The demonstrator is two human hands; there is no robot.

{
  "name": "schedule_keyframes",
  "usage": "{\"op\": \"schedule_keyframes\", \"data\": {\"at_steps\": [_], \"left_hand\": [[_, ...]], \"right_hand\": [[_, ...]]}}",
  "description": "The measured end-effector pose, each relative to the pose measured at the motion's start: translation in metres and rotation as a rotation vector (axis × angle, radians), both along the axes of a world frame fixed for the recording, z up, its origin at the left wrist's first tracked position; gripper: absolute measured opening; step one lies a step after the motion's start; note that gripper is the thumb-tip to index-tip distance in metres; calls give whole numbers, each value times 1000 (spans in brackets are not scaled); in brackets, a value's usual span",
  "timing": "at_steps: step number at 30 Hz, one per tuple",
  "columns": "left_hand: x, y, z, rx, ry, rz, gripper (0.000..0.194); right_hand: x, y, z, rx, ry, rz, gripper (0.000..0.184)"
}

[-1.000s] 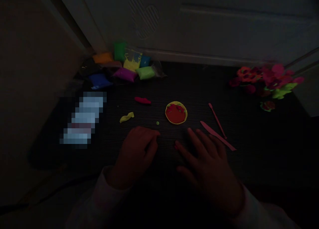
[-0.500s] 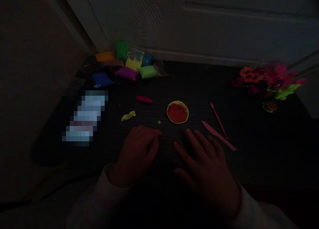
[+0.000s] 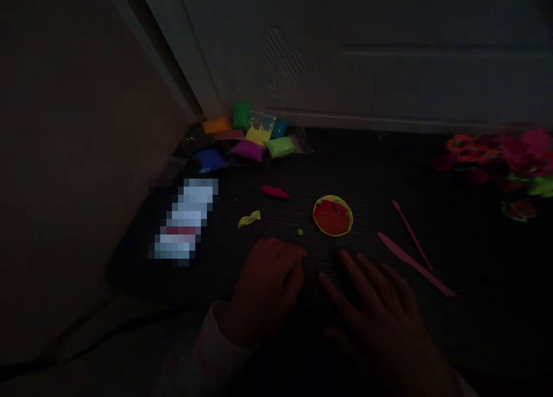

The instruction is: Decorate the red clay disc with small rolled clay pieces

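Note:
My left hand [image 3: 270, 290] rests on the dark table with its fingers curled in; what they hold, if anything, is hidden. To its right my right hand [image 3: 380, 310] lies palm down, fingers stretched and spread. Just beyond them is a small round disc of red clay [image 3: 332, 219] with a yellow rim and red and green bits along its far side. A tiny green clay ball [image 3: 300, 232] sits close to my left fingertips. Farther left lie a twisted yellow clay strip [image 3: 249, 219] and a red clay piece [image 3: 275, 192].
A pink modelling knife [image 3: 415, 263] and a thin pink tool [image 3: 412, 235] lie right of the disc. Several coloured clay packets [image 3: 249, 150] are heaped at the back left, near a blurred-out phone-like screen [image 3: 186, 219]. Colourful clay flowers [image 3: 496, 152] stand at the right.
The whole view has swung, so everything appears shifted right and lower. A red speck at my right index fingertip a second ago no longer shows. Both hands keep nearly the same pose.

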State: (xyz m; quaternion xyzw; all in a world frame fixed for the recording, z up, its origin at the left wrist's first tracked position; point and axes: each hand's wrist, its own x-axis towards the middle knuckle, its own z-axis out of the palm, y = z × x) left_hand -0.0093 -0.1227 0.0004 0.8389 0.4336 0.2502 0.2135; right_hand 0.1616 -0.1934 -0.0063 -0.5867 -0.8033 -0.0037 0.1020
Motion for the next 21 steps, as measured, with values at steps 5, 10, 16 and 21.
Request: {"op": "schedule_keyframes", "data": {"at_steps": [5,10,16,21], "left_hand": [[-2,-1,0,-8,-16,-5,17],[-3,0,1,4,-5,-12,16],[-2,1,1,28,-5,-13,17],[-1,1,-1,29,-1,-15,16]], "right_hand": [[-2,0,-1,-8,-4,-62,47],[-4,-1,-1,-42,-16,-28,49],[-5,-2,1,-56,-24,-5,52],[-5,-1,3,-62,-34,-77,51]]}}
